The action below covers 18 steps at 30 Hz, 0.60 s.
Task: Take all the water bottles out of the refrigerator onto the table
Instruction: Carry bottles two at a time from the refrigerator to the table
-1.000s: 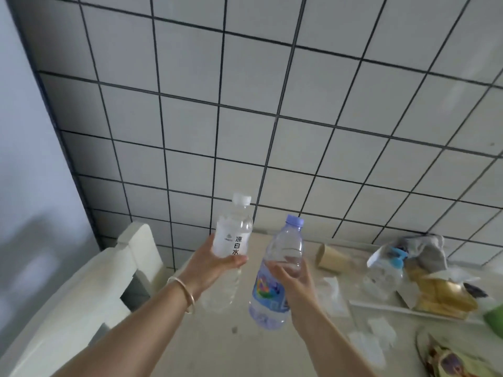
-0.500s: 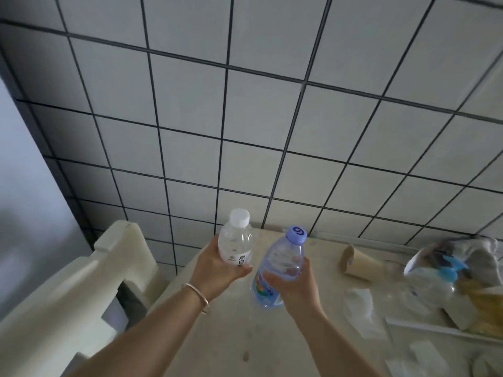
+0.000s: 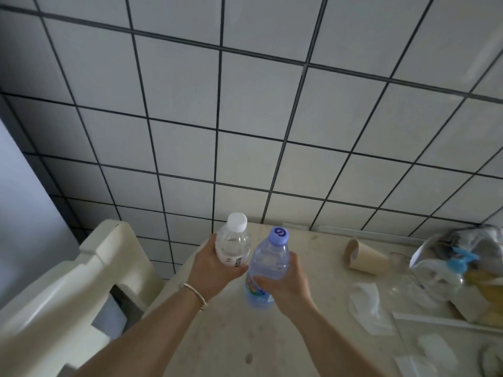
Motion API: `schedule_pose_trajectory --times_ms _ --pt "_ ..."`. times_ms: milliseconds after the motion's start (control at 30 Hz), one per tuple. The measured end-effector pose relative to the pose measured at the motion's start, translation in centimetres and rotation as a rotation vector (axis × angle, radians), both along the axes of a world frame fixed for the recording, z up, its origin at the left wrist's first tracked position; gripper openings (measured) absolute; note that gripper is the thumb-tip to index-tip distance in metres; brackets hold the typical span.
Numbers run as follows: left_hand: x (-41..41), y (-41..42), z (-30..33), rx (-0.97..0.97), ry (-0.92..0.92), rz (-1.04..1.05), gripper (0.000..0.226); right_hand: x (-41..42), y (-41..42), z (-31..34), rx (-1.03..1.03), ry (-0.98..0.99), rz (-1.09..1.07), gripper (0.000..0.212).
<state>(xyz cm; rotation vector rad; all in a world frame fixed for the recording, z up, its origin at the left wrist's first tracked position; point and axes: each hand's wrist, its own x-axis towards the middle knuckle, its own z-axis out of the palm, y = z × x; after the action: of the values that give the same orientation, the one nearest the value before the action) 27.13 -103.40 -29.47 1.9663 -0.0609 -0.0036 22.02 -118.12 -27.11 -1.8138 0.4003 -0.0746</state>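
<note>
Head cam looking down at both hands out over a beige table, each one holding a water bottle. Left hand has its fingers wrapped round the lower half of a clear bottle with a white cap, the one with a white label and some dark characters on it. There's a thin bracelet on that wrist. Right hand grips a bottle with a purple cap round the middle, thumb across its front; it has a blue colourful label lower down. Both bottles are upright-ish and sit right beside each other, maybe touching. Honestly can't tell whether their bottoms are down on the table or just above it.

Off to the right on the table: a brown paper cup lying on its side, some crumpled white tissue, and a heap of plastic bags and wrappers near the edge, kinda blurry. A cream-coloured chair back stands at the left end of the table, and a white tiled wall with dark grout fills everything behind.
</note>
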Motion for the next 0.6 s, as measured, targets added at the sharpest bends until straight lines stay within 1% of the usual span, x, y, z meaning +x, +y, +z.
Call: schedule_pose_trajectory --times_ms 133,200,267,300,367,433,500,533,600 --pt "0.1 0.1 -0.7 -0.004 -0.021 -0.009 0.065 0.0 -0.2 -0.7 -0.009 -0.018 0.016 0.034" --pt "0.3 0.3 -0.9 0.003 0.009 -0.009 0.067 -0.4 0.0 -0.9 -0.019 -0.027 0.01 0.033" --pt "0.4 0.5 -1.2 0.009 0.046 -0.029 0.073 -0.9 0.1 -1.0 -0.028 -0.053 -0.002 0.029" --pt "0.4 0.6 -1.4 0.021 0.06 -0.046 0.075 -1.2 0.3 -0.9 -0.023 -0.068 -0.011 0.033" --pt "0.4 0.7 -1.5 0.052 0.079 -0.073 0.077 -1.5 0.4 -0.5 -0.009 -0.063 -0.022 0.048" --pt "0.4 0.7 -1.2 0.07 0.082 -0.087 0.081 -1.7 0.3 -0.2 0.002 -0.031 0.006 0.046" --pt "-0.1 0.5 -0.4 0.04 0.087 -0.096 0.081 -2.3 0.0 0.1 0.038 0.015 0.038 0.044" --pt "-0.6 0.6 -0.1 -0.015 0.089 -0.079 0.08 -2.7 -0.2 0.2 0.037 0.045 0.047 0.054" --pt "-2.2 0.9 0.3 -0.16 0.093 0.001 0.09 -4.0 -0.7 0.7 -0.042 0.125 0.034 0.088"
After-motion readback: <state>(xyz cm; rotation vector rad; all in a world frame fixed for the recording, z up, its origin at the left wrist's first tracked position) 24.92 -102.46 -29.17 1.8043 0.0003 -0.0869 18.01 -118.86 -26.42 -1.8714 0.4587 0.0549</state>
